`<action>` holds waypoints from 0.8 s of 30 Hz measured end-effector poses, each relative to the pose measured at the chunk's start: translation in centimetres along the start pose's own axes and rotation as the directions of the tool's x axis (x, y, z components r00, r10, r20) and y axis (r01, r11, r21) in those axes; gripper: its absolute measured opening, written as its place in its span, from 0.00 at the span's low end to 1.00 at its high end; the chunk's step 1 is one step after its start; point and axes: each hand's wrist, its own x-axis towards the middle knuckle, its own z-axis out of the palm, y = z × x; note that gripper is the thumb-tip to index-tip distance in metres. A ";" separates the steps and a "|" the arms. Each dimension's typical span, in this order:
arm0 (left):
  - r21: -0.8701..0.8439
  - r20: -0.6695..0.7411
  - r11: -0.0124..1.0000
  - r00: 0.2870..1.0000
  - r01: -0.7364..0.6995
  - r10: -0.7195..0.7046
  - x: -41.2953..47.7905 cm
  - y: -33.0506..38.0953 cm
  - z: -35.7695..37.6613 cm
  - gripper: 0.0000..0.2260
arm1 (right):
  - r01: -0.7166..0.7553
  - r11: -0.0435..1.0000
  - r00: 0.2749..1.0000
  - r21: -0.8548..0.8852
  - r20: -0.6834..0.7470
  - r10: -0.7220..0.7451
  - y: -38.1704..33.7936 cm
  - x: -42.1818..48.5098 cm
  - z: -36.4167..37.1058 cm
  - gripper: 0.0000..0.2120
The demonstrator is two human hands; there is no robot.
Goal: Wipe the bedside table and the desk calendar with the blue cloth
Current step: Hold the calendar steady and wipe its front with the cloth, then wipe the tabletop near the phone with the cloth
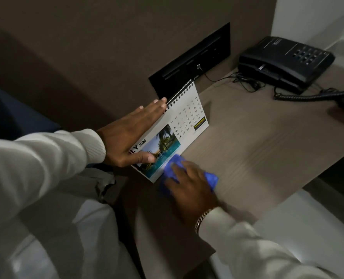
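The white spiral-bound desk calendar (pixel 187 121) stands on the pale wood bedside table (pixel 257 141), showing a July page with a palm-and-pool photo. My left hand (pixel 130 135) grips the calendar's left end, fingers flat along its back and thumb on the front. My right hand (pixel 191 188) presses the blue cloth (pixel 212 179) onto the tabletop at the calendar's lower front corner; the cloth touches the calendar's bottom edge. The hand covers most of the cloth and is motion-blurred.
A black telephone (pixel 285 59) sits at the table's far right, its coiled cord (pixel 308 96) and thin cables trailing over the surface. A black socket panel (pixel 189 61) is set in the brown wall behind the calendar. White bedding (pixel 66 228) lies at the lower left.
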 end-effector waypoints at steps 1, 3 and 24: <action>0.030 0.010 1.000 1.000 0.001 -0.002 0.0 0.0 -0.2 0.45 | 0.084 0.996 0.996 0.034 0.035 -0.086 -0.2 -0.4 0.1 0.20; 0.125 0.048 0.992 0.999 0.007 -0.014 0.1 -0.1 -0.5 0.45 | 0.254 0.958 0.949 0.134 0.158 -0.274 -0.6 -1.6 0.2 0.20; -0.982 0.164 -0.182 -0.260 0.045 -0.951 -0.5 12.7 5.0 0.29 | -0.117 0.993 0.982 -0.034 0.144 0.120 21.7 0.0 -16.1 0.26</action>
